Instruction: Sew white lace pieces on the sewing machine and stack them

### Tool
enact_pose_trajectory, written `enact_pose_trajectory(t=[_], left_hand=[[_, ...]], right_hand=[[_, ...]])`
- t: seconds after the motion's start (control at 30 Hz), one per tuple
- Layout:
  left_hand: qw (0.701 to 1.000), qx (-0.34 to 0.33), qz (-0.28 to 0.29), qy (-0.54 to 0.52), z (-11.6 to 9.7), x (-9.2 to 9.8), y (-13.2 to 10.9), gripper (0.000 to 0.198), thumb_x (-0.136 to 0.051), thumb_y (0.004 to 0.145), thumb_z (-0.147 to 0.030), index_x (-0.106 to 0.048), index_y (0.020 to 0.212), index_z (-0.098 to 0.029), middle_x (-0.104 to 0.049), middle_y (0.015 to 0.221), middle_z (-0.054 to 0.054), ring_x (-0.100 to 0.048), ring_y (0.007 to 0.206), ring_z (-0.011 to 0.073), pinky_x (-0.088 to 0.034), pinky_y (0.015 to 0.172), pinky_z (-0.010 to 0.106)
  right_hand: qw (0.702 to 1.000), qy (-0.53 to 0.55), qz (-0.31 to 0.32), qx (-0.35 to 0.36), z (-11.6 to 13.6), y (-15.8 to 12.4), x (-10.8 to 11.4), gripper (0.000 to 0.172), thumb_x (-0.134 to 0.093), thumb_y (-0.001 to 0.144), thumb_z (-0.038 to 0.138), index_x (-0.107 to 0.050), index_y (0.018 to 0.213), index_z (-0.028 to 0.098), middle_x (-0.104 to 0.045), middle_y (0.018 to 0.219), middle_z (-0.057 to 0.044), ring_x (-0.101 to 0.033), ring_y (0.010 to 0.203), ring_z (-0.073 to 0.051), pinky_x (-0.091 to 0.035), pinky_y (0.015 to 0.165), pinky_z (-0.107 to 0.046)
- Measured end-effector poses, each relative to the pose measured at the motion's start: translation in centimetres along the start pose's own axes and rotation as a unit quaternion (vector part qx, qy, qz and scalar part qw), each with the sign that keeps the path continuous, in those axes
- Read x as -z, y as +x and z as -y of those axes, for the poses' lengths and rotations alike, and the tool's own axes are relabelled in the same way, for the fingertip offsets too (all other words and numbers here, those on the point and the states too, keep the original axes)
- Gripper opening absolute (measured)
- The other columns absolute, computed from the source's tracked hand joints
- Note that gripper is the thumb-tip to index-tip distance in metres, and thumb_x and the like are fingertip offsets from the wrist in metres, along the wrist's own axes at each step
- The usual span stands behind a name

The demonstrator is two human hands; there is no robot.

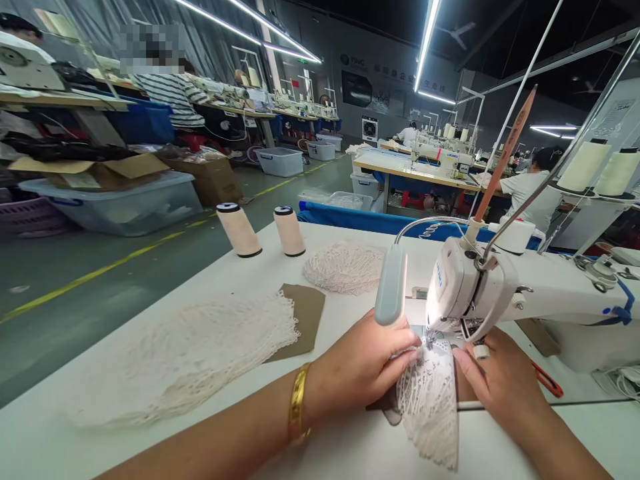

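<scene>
A white lace piece [430, 407] lies under the needle of a white sewing machine [475, 287]. My left hand [363, 363], with a gold bangle on the wrist, rests on the lace's left edge, fingers pressed together on it. My right hand [500, 383] lies flat on the lace's right side, just below the presser foot, fingers stretched forward. A brown card [380, 403] peeks out from beneath the lace.
A large pile of lace pieces [190, 353] lies on the white table [150, 447] at left, on a brown cardboard template [305, 313]. A smaller lace pile [345, 267] and two thread cones [239, 230] stand farther back. A lamp [391, 283] hangs over the needle. Red-handled scissors [547, 380] lie right. Other people work at distant tables.
</scene>
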State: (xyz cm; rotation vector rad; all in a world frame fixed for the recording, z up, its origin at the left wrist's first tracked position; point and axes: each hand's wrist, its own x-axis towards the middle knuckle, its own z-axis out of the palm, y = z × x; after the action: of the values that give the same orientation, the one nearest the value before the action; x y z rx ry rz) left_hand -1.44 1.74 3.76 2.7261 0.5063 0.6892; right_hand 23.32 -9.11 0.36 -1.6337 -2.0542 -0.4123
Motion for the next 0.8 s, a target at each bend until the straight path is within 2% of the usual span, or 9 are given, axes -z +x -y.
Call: enact_pose_trajectory(t=[0.07, 0.17, 0.23, 0.37, 0.47, 0.53, 0.63, 0.7, 0.8], left_hand=[[1.0, -0.022, -0.008, 0.02, 0.3, -0.5, -0.1, 0.021, -0.052, 0.099, -0.017, -0.073, 0.098, -0.019, -0.065, 0.093, 0.007, -0.058, 0.084, 0.0223, -0.047, 0.075, 0.034], [0.998, -0.029, -0.011, 0.049, 0.8, -1.4, -0.5, 0.022, -0.054, 0.097, -0.013, -0.074, 0.093, -0.02, -0.064, 0.1, 0.009, -0.057, 0.086, 0.0229, -0.047, 0.074, 0.035], [0.999, -0.025, -0.009, 0.048, 0.8, -1.9, -0.7, 0.022, -0.055, 0.097, -0.013, -0.074, 0.091, -0.02, -0.064, 0.101, 0.008, -0.058, 0.085, 0.0226, -0.047, 0.075, 0.035], [0.999, -0.025, -0.006, 0.022, -0.4, -2.5, -0.7, 0.017, -0.06, 0.095, -0.015, -0.075, 0.092, -0.021, -0.065, 0.103, 0.008, -0.059, 0.087, 0.0228, -0.048, 0.075, 0.036], [0.999, -0.04, -0.01, 0.016, -1.3, -2.7, -0.5, 0.014, -0.062, 0.095, -0.015, -0.075, 0.093, -0.021, -0.068, 0.104, 0.007, -0.06, 0.093, 0.0242, -0.049, 0.081, 0.037], [0.998, -0.056, -0.013, 0.011, -1.4, -2.8, -0.5, 0.015, -0.062, 0.095, -0.013, -0.074, 0.097, -0.021, -0.071, 0.102, 0.006, -0.06, 0.094, 0.0243, -0.049, 0.085, 0.038], [0.997, -0.07, -0.023, 0.003, -1.2, -2.9, -0.6, 0.018, -0.06, 0.096, -0.011, -0.073, 0.102, -0.022, -0.073, 0.098, 0.005, -0.061, 0.093, 0.024, -0.048, 0.086, 0.039], [0.997, -0.073, -0.027, 0.006, -1.0, -3.0, -0.6, 0.02, -0.057, 0.098, -0.013, -0.074, 0.103, -0.022, -0.074, 0.096, 0.005, -0.062, 0.092, 0.0239, -0.048, 0.085, 0.039], [0.997, -0.074, -0.028, 0.016, -0.9, -3.2, -0.8, 0.02, -0.056, 0.1, -0.014, -0.074, 0.103, -0.022, -0.073, 0.093, 0.005, -0.062, 0.089, 0.0234, -0.047, 0.082, 0.039]], right_hand=[[0.999, 0.044, 0.025, 0.019, 0.3, -0.2, 0.4, 0.029, -0.048, 0.108, 0.033, -0.073, 0.097, 0.023, -0.065, 0.088, -0.008, -0.062, 0.081, -0.024, -0.049, 0.069, -0.032], [0.994, 0.085, 0.066, 0.035, 0.8, -0.2, 0.5, 0.022, -0.056, 0.102, 0.026, -0.073, 0.115, 0.027, -0.069, 0.104, -0.009, -0.063, 0.094, -0.026, -0.053, 0.075, -0.034], [0.994, 0.062, 0.073, 0.044, 0.3, 0.1, 0.3, 0.023, -0.056, 0.1, 0.02, -0.074, 0.112, 0.027, -0.07, 0.108, -0.009, -0.063, 0.098, -0.028, -0.054, 0.078, -0.037], [0.999, -0.039, 0.005, 0.009, -1.8, 0.5, -0.3, 0.026, -0.052, 0.093, 0.007, -0.072, 0.09, 0.023, -0.069, 0.088, -0.01, -0.062, 0.085, -0.03, -0.05, 0.074, -0.04], [1.0, -0.022, -0.018, 0.011, -1.9, 0.3, -0.1, 0.028, -0.048, 0.089, 0.003, -0.069, 0.086, 0.022, -0.067, 0.084, -0.009, -0.061, 0.079, -0.027, -0.047, 0.069, -0.037], [0.998, 0.043, -0.002, 0.051, -0.8, 0.2, 0.1, 0.027, -0.047, 0.091, 0.005, -0.069, 0.092, 0.022, -0.068, 0.085, -0.007, -0.06, 0.078, -0.025, -0.047, 0.066, -0.035], [0.984, 0.126, 0.06, 0.108, 1.2, 0.1, 0.2, 0.035, -0.047, 0.091, 0.004, -0.068, 0.113, 0.022, -0.073, 0.104, -0.008, -0.064, 0.093, -0.025, -0.053, 0.08, -0.037], [0.982, 0.13, 0.086, 0.103, 1.9, 0.2, 0.0, 0.038, -0.047, 0.091, 0.003, -0.067, 0.115, 0.024, -0.073, 0.113, -0.008, -0.065, 0.099, -0.025, -0.054, 0.086, -0.038], [0.986, 0.112, 0.086, 0.088, 1.8, 0.2, -0.2, 0.037, -0.048, 0.09, 0.001, -0.069, 0.112, 0.023, -0.074, 0.114, -0.008, -0.066, 0.103, -0.027, -0.055, 0.088, -0.04]])
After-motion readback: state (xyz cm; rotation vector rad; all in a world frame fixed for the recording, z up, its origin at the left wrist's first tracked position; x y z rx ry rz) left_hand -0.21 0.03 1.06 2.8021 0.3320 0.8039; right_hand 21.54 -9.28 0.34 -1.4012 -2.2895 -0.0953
